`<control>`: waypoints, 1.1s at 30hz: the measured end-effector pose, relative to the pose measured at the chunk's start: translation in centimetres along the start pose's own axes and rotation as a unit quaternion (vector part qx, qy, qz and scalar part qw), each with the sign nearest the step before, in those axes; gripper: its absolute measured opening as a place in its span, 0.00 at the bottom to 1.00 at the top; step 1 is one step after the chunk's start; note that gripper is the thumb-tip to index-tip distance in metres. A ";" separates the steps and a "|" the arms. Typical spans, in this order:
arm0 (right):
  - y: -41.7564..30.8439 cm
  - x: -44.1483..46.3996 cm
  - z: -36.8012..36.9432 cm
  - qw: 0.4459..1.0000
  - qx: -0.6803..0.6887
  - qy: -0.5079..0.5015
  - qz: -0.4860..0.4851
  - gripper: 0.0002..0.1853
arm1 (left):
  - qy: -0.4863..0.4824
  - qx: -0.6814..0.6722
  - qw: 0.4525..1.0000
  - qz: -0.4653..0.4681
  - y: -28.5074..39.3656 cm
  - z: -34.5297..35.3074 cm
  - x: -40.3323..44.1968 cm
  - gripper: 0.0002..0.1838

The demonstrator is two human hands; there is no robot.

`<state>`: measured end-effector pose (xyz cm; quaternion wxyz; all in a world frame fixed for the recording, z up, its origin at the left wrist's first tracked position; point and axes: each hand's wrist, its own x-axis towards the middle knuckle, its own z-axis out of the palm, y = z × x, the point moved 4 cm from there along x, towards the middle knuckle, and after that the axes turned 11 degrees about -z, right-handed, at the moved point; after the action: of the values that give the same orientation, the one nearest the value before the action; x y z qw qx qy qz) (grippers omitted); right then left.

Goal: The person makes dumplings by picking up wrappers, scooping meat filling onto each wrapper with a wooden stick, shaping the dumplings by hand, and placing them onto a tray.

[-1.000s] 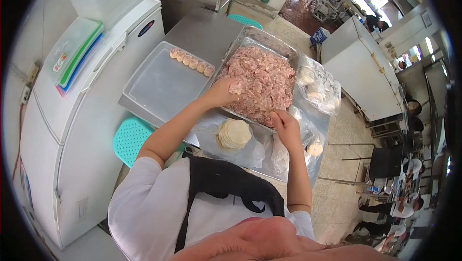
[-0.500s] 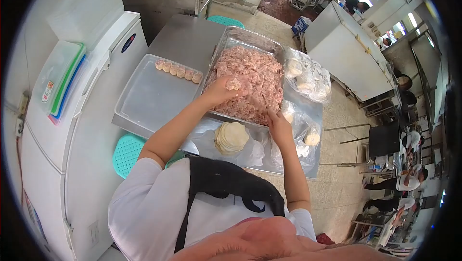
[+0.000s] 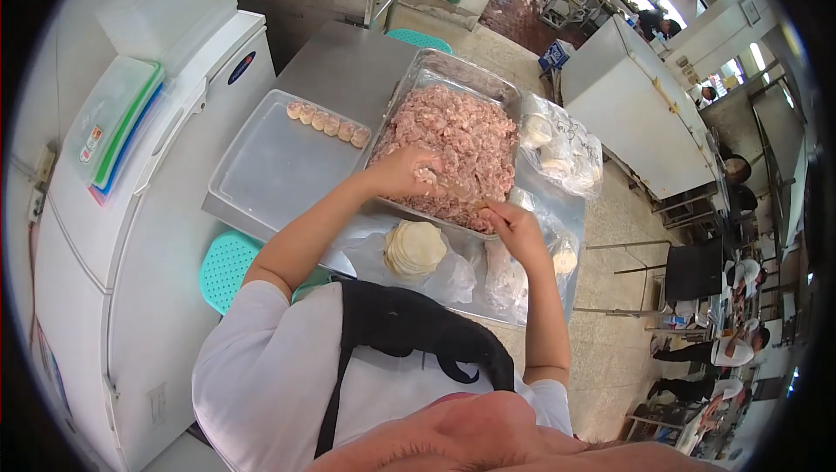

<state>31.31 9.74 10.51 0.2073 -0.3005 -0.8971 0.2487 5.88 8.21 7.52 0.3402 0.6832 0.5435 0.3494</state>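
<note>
- I observe, from my remote station, a metal pan (image 3: 473,77) on the steel counter (image 3: 348,61); all positions below are taken from this pan, as the wearer faces it.
- Ground meat mix (image 3: 461,134): inside the pan, heaped unevenly, with bare metal visible along the far wall.
- Left hand (image 3: 402,172): over the near left part of the pan, fingers curled around a small meat portion (image 3: 425,175). I cannot tell what lies under that portion.
- Right hand (image 3: 515,225): at the pan's near right corner, fingertips drawn close together at the edge of the mix. I cannot tell whether a tool is held there.
- Stack of round wrappers (image 3: 415,248): just on the near side of the pan, pale, edges unevenly aligned, with translucent plastic about it.
- Plastic tray (image 3: 274,167): just left of the pan, with a single row of filled pieces (image 3: 327,121) along its far edge.
- Knotted plastic bag (image 3: 562,143): just right of the pan, with pale rounded contents and dark marks on the film.
- Second plastic bag (image 3: 505,273): on the near right side of the pan, partly covered by the right forearm.
- White freezer (image 3: 174,246): well left of the pan, beyond the tray.
</note>
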 end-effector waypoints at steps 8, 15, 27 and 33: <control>2.5 -0.2 4.1 0.988 -0.130 0.071 -0.043 0.12 | 0.033 -0.020 0.987 -0.157 -5.0 1.4 0.2 0.35; 3.6 -2.5 -1.4 0.985 0.061 0.046 0.154 0.17 | 0.018 -0.170 0.983 -0.066 1.3 -1.3 -2.7 0.29; -5.5 0.4 -2.3 0.976 -0.214 0.029 -0.021 0.11 | 0.162 0.030 0.986 -0.011 -1.2 0.1 -1.9 0.22; 3.5 -0.4 4.0 0.982 -0.185 0.038 -0.013 0.10 | -0.046 0.009 0.984 -0.171 -2.4 0.1 -0.7 0.24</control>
<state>31.01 10.62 5.26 0.1850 -0.3313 -0.9230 0.0643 4.65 7.92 5.34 0.4137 0.5983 0.6392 0.2496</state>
